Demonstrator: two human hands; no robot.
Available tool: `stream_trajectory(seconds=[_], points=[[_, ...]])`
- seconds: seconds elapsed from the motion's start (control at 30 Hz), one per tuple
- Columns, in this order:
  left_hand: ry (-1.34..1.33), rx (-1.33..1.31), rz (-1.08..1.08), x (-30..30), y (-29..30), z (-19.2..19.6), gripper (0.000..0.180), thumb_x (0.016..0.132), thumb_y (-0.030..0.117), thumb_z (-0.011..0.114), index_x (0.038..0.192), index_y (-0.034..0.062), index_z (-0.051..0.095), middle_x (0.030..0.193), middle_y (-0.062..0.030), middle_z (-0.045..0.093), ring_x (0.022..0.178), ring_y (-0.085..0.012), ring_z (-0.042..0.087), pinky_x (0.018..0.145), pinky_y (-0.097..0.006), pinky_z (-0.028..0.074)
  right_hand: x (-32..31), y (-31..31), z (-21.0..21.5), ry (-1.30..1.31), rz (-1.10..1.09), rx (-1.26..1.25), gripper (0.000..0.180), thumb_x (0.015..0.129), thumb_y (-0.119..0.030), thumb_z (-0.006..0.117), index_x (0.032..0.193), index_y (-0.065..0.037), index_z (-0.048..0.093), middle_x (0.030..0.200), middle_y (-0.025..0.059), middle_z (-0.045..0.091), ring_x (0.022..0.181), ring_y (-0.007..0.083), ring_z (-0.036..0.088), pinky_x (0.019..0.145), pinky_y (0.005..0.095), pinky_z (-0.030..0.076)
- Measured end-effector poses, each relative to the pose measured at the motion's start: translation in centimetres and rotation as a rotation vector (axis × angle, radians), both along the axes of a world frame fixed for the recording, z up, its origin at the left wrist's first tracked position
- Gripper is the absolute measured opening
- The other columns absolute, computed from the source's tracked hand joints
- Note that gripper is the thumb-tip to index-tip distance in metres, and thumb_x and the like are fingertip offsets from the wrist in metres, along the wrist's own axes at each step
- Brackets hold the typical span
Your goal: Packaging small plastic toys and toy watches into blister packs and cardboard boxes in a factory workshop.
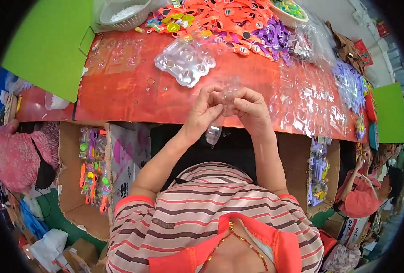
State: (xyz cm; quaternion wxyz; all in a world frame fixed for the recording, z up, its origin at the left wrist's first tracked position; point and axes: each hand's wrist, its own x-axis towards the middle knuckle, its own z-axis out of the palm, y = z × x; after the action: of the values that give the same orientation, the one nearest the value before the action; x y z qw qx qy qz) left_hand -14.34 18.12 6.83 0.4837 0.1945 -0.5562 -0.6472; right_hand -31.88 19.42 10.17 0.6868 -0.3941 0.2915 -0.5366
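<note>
Hands [229, 109] pinch clear blister [220, 116] — long axis vert., hanging down

Clear glossy plastic blister shell [229, 94], smooth red tabletop [134, 95], matt cardboard box [70, 182]

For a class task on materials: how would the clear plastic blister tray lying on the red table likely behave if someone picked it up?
The clear blister tray looks thin and see-through, so probably light and slightly bendy. Its moulded pockets likely stiffen it somewhat. It lies flat, so it is unlikely to roll.

Two hands [229, 109], one white basket [122, 13], two green boards [47, 45].
</note>
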Motion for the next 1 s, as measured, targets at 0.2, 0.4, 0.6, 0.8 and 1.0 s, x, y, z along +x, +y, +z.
stream_trajectory(seconds=[0.2, 0.4, 0.6, 0.8, 1.0], points=[[0.137, 0.184, -0.086, -0.5, 0.9, -0.2, 0.033, 0.097, 0.017, 0.051, 0.125, 0.0100, 0.035, 0.094, -0.0057, 0.055, 0.084, -0.0113, 0.052, 0.074, -0.026, 0.043, 0.4, 0.1, -0.6, -0.055, 0.052, -0.060, 0.008, 0.087, -0.009, 0.065, 0.086, -0.001, 0.064, 0.079, 0.0079, 0.066, 0.068, 0.0157, 0.064, 0.064, 0.0273, 0.053], [0.251, 0.314, 0.050, -2.1, 0.4, -2.0, 0.033, 0.098, 0.023, 0.052, 0.121, 0.0083, 0.034, 0.101, -0.0076, 0.056, 0.088, -0.0116, 0.054, 0.076, -0.026, 0.045, 1.8, 0.4, -0.1, 0.188, -0.100, 0.007, 0.012, 0.089, -0.011, 0.060, 0.090, 0.000, 0.065, 0.078, 0.0041, 0.063, 0.068, 0.0115, 0.061, 0.064, 0.0244, 0.049], [0.390, 0.386, 0.133, -2.4, 0.7, -1.8, 0.046, 0.098, 0.025, 0.053, 0.136, 0.0112, 0.031, 0.110, -0.0072, 0.059, 0.091, -0.0167, 0.062, 0.076, -0.029, 0.053, 3.3, 3.3, 0.7, 0.306, -0.374, -0.094, 0.025, 0.091, -0.006, 0.054, 0.115, 0.002, 0.056, 0.098, 0.0053, 0.063, 0.084, 0.0131, 0.062, 0.080, 0.0273, 0.051], [0.241, 0.235, 0.228, -2.6, 0.7, -1.2, 0.035, 0.098, 0.023, 0.052, 0.129, 0.0094, 0.043, 0.102, -0.0020, 0.055, 0.086, -0.0062, 0.051, 0.075, -0.021, 0.043, 3.1, 6.5, -0.3, 0.809, -0.144, -0.124, 0.013, 0.091, -0.014, 0.060, 0.089, -0.001, 0.061, 0.076, -0.0019, 0.057, 0.068, 0.0040, 0.048, 0.061, 0.0204, 0.040], [0.168, 0.226, 0.224, -2.5, 0.6, -1.6, 0.035, 0.097, 0.022, 0.053, 0.129, 0.0114, 0.044, 0.089, 0.0016, 0.051, 0.074, -0.0036, 0.044, 0.063, -0.020, 0.037, 3.1, 6.6, -0.8, 0.587, -0.028, 0.026, 0.020, 0.093, -0.018, 0.060, 0.087, 0.001, 0.063, 0.071, 0.0001, 0.057, 0.064, 0.0064, 0.050, 0.059, 0.0224, 0.041]])
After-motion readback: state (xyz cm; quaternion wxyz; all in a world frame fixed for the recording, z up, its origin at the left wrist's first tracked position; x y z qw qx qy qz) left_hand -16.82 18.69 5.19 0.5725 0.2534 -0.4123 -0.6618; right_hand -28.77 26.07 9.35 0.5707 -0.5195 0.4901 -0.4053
